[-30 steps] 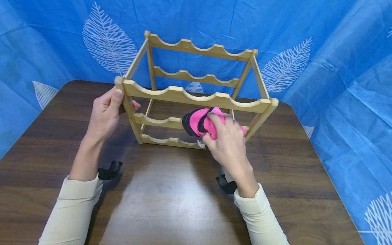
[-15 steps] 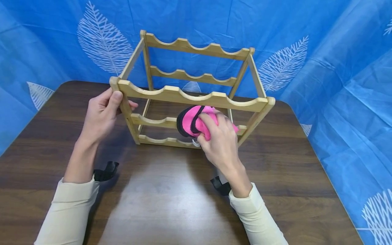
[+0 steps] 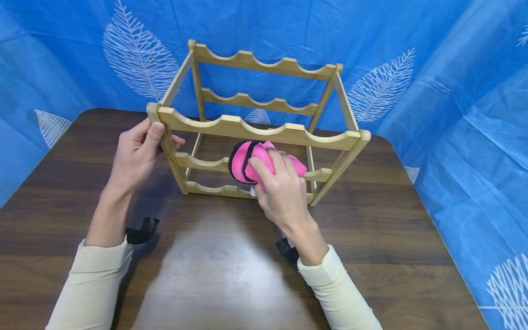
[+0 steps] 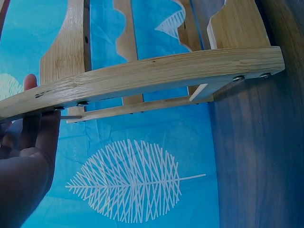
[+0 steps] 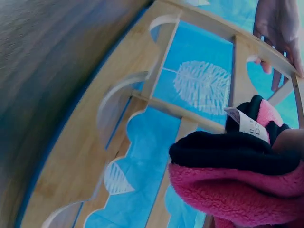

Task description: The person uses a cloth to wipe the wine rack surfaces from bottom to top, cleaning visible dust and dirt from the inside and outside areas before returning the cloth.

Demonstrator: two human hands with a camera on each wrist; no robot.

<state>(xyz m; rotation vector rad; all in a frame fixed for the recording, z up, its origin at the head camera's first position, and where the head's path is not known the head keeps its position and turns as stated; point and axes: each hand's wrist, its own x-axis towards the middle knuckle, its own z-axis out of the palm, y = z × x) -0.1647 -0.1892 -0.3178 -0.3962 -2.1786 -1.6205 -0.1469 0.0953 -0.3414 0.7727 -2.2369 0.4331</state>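
A light wooden wine rack [image 3: 231, 126] with scalloped rails stands on the table. My left hand [image 3: 138, 151] grips its front left post near the top, thumb on the near face. In the left wrist view, fingers [image 4: 47, 135] reach behind that post [image 4: 156, 73]. My right hand [image 3: 284, 192] holds a bunched pink cloth [image 3: 261, 152] with black trim at the rack's front middle rail, hiding part of it. The right wrist view shows the cloth's fleecy pink side [image 5: 228, 190] and a white printed tag [image 5: 247, 126].
The dark wood-grain table [image 3: 222, 275] lies under the rack and both forearms. A blue curtain [image 3: 264, 23] with white leaf prints hangs close behind and at the sides. Black straps [image 3: 142, 230] stick out at both wrists.
My right hand has moved left along the front middle rail with the pink cloth, uncovering the rail's right end. My left hand keeps its grip on the post. The whole view shifted slightly.
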